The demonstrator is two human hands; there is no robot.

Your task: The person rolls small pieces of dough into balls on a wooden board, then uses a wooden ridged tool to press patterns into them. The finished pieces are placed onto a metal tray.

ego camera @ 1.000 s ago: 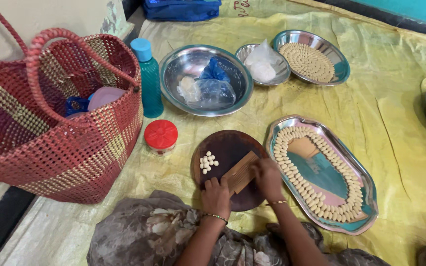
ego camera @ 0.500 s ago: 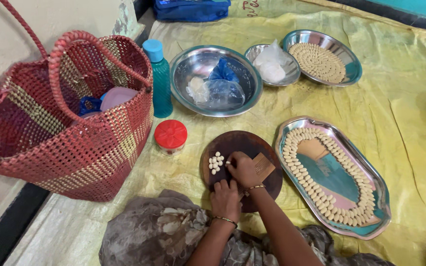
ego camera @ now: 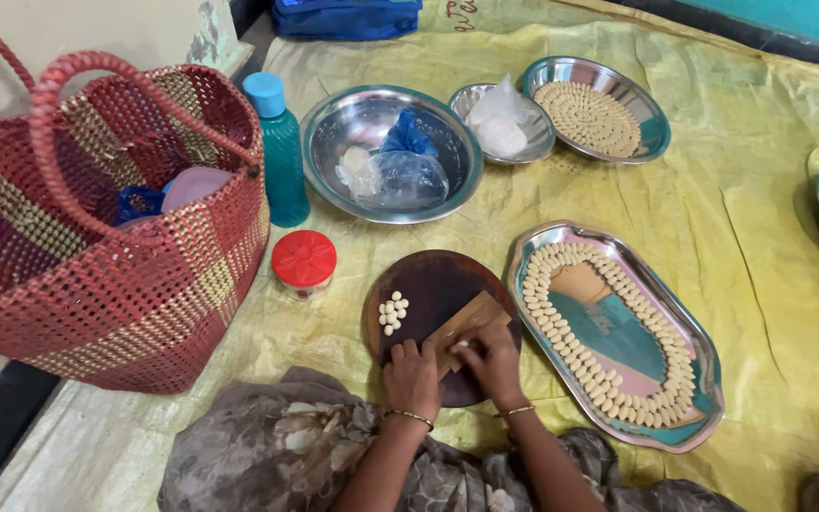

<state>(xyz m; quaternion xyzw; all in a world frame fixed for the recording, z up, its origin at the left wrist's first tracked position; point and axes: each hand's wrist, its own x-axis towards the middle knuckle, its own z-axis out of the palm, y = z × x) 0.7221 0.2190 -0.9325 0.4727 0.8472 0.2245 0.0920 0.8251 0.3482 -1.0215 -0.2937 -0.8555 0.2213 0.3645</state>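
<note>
A round dark wooden board (ego camera: 433, 284) lies on the yellow sheet in front of me. A small ribbed wooden block (ego camera: 471, 318) rests on its right half. My left hand (ego camera: 411, 377) sits at the board's near edge, its fingers on the block's lower left end. My right hand (ego camera: 490, 357) presses fingertips onto the block, with something small and pale under them. Several small pale dough pieces (ego camera: 392, 312) lie in a cluster on the board's left side.
An oval steel tray (ego camera: 689, 365) ringed with shaped dough pieces lies right of the board. A red-lidded jar (ego camera: 304, 263), teal bottle (ego camera: 280, 147), woven red basket (ego camera: 97, 237), steel bowl (ego camera: 334, 123) with plastic bags and two far steel plates surround it.
My right hand pulled back from the dough cluster on the left of the board to the ribbed block. The camera view shifted slightly.
</note>
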